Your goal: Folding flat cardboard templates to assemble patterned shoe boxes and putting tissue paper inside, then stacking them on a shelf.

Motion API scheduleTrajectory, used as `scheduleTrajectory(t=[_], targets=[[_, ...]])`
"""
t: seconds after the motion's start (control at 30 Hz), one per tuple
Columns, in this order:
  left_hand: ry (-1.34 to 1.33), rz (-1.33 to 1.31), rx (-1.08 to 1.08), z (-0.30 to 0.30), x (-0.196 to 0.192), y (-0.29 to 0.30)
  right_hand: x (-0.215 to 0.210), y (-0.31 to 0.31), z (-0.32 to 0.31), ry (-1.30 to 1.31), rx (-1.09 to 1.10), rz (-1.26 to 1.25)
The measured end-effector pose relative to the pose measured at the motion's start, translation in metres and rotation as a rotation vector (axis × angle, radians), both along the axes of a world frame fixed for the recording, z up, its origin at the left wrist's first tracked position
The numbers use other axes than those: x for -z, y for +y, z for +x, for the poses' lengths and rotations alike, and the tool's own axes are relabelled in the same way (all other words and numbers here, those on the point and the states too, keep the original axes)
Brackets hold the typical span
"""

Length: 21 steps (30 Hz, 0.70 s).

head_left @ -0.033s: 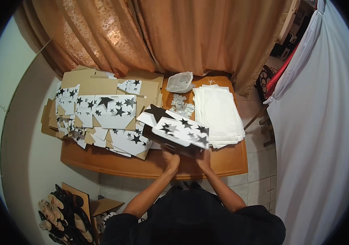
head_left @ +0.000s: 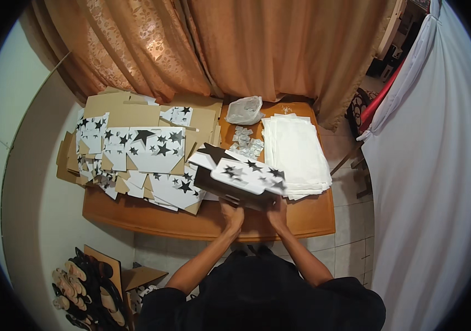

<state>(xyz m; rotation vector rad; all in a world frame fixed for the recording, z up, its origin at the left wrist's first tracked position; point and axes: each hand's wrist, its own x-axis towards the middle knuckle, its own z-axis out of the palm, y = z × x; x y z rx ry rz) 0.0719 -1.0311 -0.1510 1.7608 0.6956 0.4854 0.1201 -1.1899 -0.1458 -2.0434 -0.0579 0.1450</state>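
Tipped a little further and shifted slightly right since the earlier frame, the star-printed box (head_left: pixel 244 179) is now seen with more of its shaded near side exposed. It is held over the bench (head_left: pixel 191 227), between the pile of flat cardboard pieces (head_left: pixel 147 151) and the stack of white sheets (head_left: pixel 296 157); whether the bench is touched cannot be told. Its lower near edge is grasped by the left grip (head_left: pixel 231 214) and its right near corner by the right grip (head_left: pixel 277 212), with the fingertips partly hidden. Small packets (head_left: pixel 246 146) and a plastic bag (head_left: pixel 244 111) are seen beyond it. Light, fairly stiff card is suggested, likely to be creased if squeezed; it is best held low, at opposite ends, with the loose flap left unpressed.
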Motion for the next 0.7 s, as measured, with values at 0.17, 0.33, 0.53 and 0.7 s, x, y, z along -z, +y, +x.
scheduleTrajectory(t=[0.17, 0.33, 0.53, 0.7], targets=[[0.276, -0.785, 0.149, -0.052, -0.05, 0.038, 0.018, -0.038, 0.011, -0.069, -0.04, -0.186], [0.128, -0.068, -0.15, -0.101, 0.009, 0.102, 0.024, -0.049, 0.01, -0.003, -0.189, -0.268], [0.241, 0.072, 0.176, -0.087, 0.045, 0.129, 0.061, -0.049, 0.009, -0.06, -0.331, -0.406], [0.199, 0.042, 0.181, -0.105, 0.062, 0.131, 0.064, -0.043, -0.01, -0.01, -0.308, -0.459]])
